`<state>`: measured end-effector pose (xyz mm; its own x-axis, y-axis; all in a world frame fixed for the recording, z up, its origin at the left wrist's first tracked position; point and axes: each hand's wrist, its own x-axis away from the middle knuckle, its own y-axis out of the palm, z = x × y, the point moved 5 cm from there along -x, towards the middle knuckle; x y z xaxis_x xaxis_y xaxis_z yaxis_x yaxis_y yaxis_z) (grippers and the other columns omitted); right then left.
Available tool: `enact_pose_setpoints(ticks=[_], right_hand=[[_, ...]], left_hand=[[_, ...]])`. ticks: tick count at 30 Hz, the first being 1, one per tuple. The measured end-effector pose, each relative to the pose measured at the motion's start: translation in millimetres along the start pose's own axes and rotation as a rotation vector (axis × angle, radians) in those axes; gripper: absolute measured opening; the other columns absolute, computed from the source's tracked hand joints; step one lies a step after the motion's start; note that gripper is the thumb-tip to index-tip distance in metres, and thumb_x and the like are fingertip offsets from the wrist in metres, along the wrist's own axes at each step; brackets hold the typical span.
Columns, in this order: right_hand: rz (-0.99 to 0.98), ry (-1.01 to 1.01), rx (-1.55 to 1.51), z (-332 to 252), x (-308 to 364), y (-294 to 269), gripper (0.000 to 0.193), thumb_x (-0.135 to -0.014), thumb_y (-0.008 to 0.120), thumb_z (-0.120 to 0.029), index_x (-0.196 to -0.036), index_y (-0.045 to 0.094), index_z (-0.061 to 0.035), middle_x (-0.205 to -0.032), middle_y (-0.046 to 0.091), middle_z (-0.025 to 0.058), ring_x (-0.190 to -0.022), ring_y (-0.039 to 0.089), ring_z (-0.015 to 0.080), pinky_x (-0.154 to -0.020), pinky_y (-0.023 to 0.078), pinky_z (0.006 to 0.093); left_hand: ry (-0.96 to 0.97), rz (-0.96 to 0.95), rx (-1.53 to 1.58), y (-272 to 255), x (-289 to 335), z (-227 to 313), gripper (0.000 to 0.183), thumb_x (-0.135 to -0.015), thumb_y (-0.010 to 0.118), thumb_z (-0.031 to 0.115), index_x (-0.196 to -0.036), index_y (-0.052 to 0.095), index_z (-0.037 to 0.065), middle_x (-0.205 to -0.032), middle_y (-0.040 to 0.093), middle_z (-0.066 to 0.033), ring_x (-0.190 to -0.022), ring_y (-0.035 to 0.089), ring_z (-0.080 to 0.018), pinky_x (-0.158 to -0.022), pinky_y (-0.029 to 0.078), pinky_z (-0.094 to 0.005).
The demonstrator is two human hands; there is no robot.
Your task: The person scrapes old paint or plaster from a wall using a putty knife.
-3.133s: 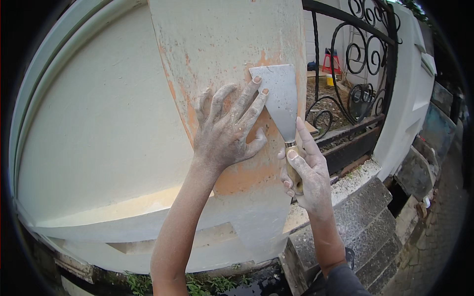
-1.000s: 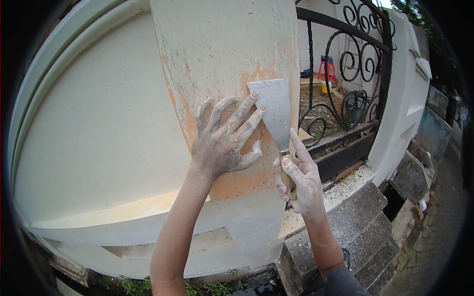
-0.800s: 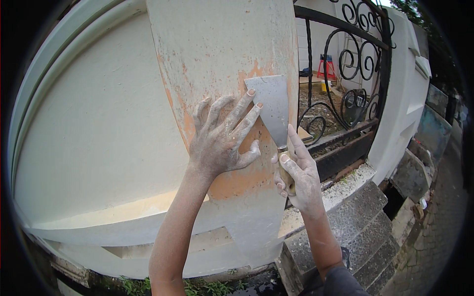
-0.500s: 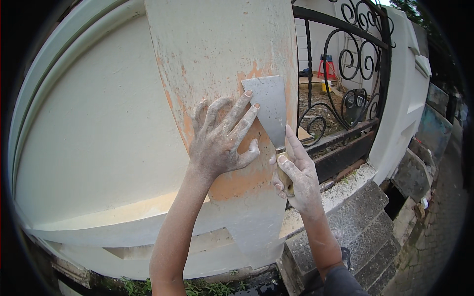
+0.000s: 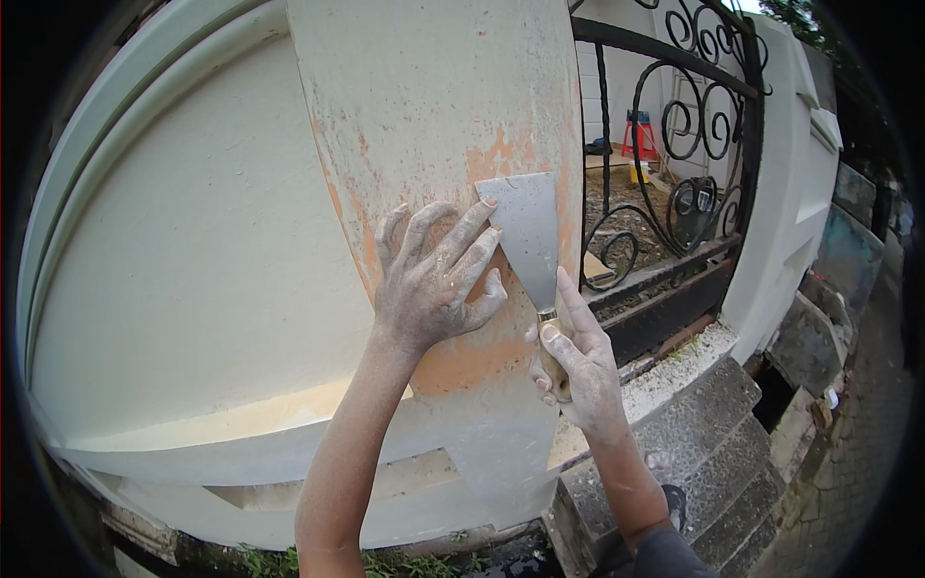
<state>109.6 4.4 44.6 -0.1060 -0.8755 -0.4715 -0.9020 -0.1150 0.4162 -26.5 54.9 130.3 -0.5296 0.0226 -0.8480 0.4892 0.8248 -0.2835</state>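
Note:
My right hand [image 5: 581,371] grips the handle of a scraper [image 5: 531,231], its index finger stretched along the blade's lower right edge. The broad metal blade points up and lies against the face of a pale wall pillar [image 5: 434,87]. Spread fingers of my left hand [image 5: 431,275] lie on the pillar, two fingertips touching the blade's left edge. Pale dust coats both hands. Around the blade the paint is worn away, and an orange patch [image 5: 467,364] shows below and beside it.
A black wrought-iron gate [image 5: 665,164] adjoins the pillar on the right, with a red stool [image 5: 639,137] beyond it. Stone steps [image 5: 699,453] lie at lower right. A curved pale wall panel [image 5: 183,260] and its ledge [image 5: 212,429] stretch left; plants [image 5: 405,564] grow at the base.
My right hand has drawn the scraper a little way down the pillar. My left hand has shifted only slightly, its fingertips still at the blade's edge.

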Motion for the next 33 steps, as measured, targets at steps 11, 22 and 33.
enact_pose_setpoints(ticks=[11, 22, 33], right_hand=[[-0.003, -0.011, 0.033, -10.4, -5.6, 7.2, 0.060, -0.091, 0.048, -0.007, -0.143, 0.019, -0.0104, -0.084, 0.057, 0.0072, -0.047, 0.047, 0.0045, -0.034, 0.038, 0.0156], [-0.014, -0.035, 0.058, -18.5, -15.6, 10.9, 0.060, -0.091, 0.049, -0.008, -0.143, 0.019, -0.0090, -0.083, 0.057, 0.0069, -0.048, 0.048, 0.0042, -0.034, 0.038, 0.0153], [0.009, -0.044, 0.084, -22.2, -17.7, 15.1, 0.057, -0.091, 0.042, -0.003, -0.143, 0.021, -0.0112, -0.086, 0.054, 0.0084, -0.045, 0.047, 0.0063, -0.033, 0.037, 0.0166]], left_hand=[[-0.052, 0.002, -0.049, 1.6, -2.3, -1.0, 0.055, -0.065, 0.064, 0.030, -0.119, 0.056, 0.022, -0.136, 0.044, 0.0076, -0.115, 0.041, -0.0197, -0.108, 0.015, -0.0450], [-0.111, -0.109, -0.061, 3.3, -7.1, -0.7, 0.068, -0.067, 0.064, 0.039, -0.131, 0.045, 0.028, -0.141, 0.036, 0.0079, -0.119, 0.038, -0.0197, -0.110, 0.011, -0.0459], [-0.130, -0.162, -0.091, 6.8, -5.7, -2.1, 0.075, -0.066, 0.064, 0.044, -0.135, 0.038, 0.032, -0.143, 0.031, 0.0092, -0.121, 0.036, -0.0192, -0.111, 0.010, -0.0461]])
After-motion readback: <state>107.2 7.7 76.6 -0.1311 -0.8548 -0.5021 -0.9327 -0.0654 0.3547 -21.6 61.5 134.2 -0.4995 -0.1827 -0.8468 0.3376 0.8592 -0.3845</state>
